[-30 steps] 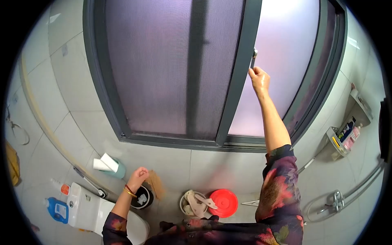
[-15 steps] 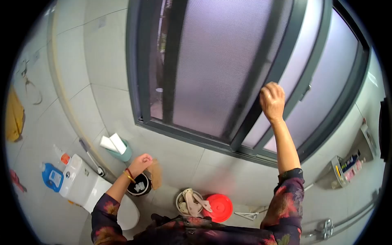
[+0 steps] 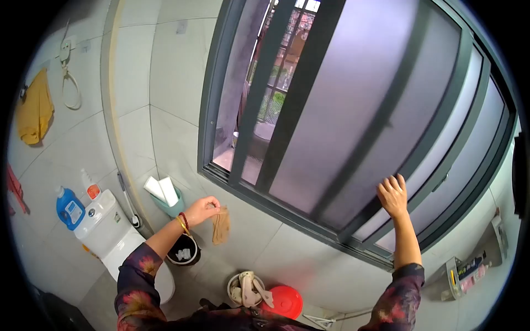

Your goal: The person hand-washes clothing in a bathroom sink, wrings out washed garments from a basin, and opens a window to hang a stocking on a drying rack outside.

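Note:
My left hand [image 3: 201, 213] is closed, pinching a limp tan cloth [image 3: 221, 226] that hangs from the fingertips. Below that wrist, which wears a red and a yellow bracelet, stands a black bin [image 3: 184, 249] with white waste inside. At the window my right hand [image 3: 392, 194] has its fingers curled on the dark upright frame of the sliding window sash [image 3: 428, 149]. The sash has frosted glass. To the left, through a gap in the window, bars [image 3: 270, 88] and greenery outside can be seen.
A white toilet [image 3: 124, 248] with a blue bottle [image 3: 70, 208] on its tank stands left. Near it are a toilet brush [image 3: 134, 218] and a green bin [image 3: 172, 207]. Slippers fill a basin [image 3: 245, 289] beside a red lid [image 3: 284, 302]. A corner shelf [image 3: 452, 278] holds bottles at right.
The sash has slid right with my right hand, and the window gap at left is wider. My view has shifted too. The tan cloth stays in my left hand.

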